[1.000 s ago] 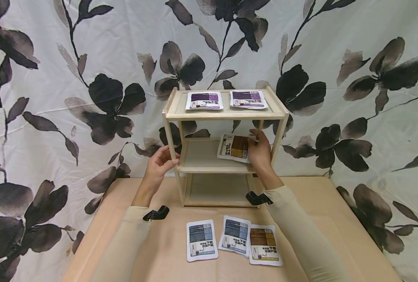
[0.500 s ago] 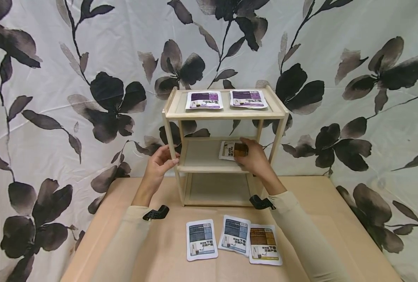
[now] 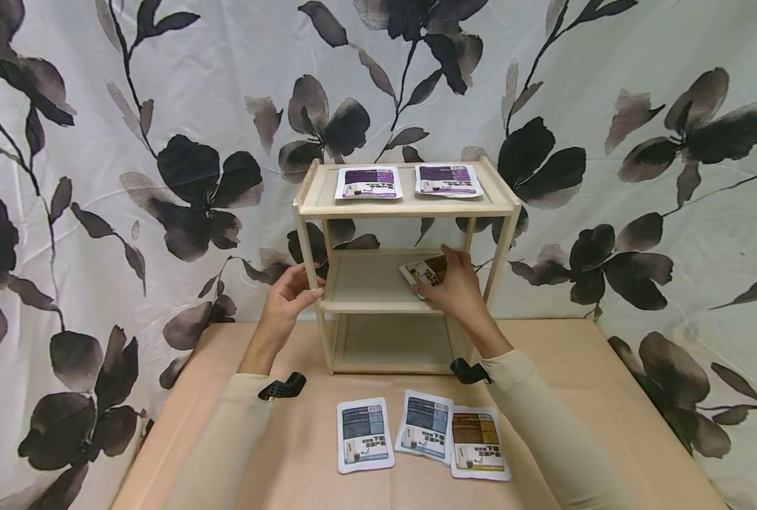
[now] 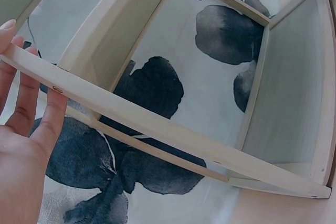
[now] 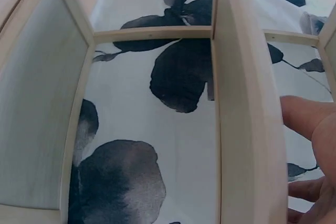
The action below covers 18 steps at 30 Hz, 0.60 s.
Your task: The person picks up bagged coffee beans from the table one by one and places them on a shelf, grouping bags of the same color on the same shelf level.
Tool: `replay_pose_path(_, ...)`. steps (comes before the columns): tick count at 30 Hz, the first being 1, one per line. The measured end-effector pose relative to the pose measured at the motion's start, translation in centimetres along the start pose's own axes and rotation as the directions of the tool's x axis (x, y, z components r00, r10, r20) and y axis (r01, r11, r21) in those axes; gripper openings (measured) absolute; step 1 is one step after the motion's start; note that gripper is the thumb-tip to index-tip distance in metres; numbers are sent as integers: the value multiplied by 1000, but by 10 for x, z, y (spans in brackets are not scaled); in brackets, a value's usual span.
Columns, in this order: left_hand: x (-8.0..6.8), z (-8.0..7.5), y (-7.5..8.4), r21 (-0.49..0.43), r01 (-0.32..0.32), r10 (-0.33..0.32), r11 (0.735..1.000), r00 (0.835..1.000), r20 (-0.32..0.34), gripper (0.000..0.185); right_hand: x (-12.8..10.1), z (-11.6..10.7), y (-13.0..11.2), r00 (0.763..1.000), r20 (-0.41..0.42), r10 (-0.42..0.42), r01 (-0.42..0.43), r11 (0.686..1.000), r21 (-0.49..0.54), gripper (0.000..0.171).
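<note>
A small three-tier wooden rack (image 3: 410,210) stands on the table. My left hand (image 3: 286,301) grips its left front post, thumb in front and fingers behind; in the left wrist view the fingers (image 4: 23,106) wrap under that post (image 4: 131,111). Over the middle shelf (image 3: 372,283), my right hand (image 3: 461,289) holds a brown-and-white packet (image 3: 422,272) by its right part, which the hand covers. The packet sits tilted near the shelf's right side; whether it touches the shelf I cannot tell. In the right wrist view the right hand (image 5: 320,140) shows partly, its packet out of sight.
Two purple-and-white packets (image 3: 368,183) lie on the top tier. On the table in front are two blue-grey packets (image 3: 364,435) and a brown packet (image 3: 480,445), the latter two side by side. A floral cloth (image 3: 225,85) hangs behind the rack.
The right hand has moved the brown packet down toward the middle shelf, then turned it so that its left end slants. The left hand has stayed on the post.
</note>
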State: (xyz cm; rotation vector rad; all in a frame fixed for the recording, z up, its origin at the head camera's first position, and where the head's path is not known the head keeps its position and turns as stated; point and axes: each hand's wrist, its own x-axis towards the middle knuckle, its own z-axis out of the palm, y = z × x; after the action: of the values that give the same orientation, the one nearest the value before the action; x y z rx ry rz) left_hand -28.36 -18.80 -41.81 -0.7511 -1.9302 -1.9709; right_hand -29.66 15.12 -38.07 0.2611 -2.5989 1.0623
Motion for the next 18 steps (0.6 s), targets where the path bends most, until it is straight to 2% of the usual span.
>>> replay_pose_path(2, 1, 0, -1, -5, -1, 1, 1000, 1000, 3, 45, 0, 1, 0, 1000, -1, 5, -5, 999, -36, 103)
replay_pose_path(8, 1, -1, -2, -3, -7, 7, 1000, 1000, 1, 44, -1, -9, 0, 995, 93, -28, 32, 999, -41, 105)
replay_pose_path(12, 1, -1, -1, -6, -11, 11, 1000, 1000, -4, 44, -3, -16, 0, 987, 158, -37, 36, 999, 9, 104)
replay_pose_path(15, 1, 0, -1, 1, -9, 9, 1000, 1000, -3, 44, -3, -18, 1, 978, 206, -41, 24, 996, 84, 105)
replay_pose_path(18, 1, 0, -1, 0, -2, 2, 1000, 1000, -4, 44, -4, -18, 2, 973, 224, -48, 16, 990, 141, 106)
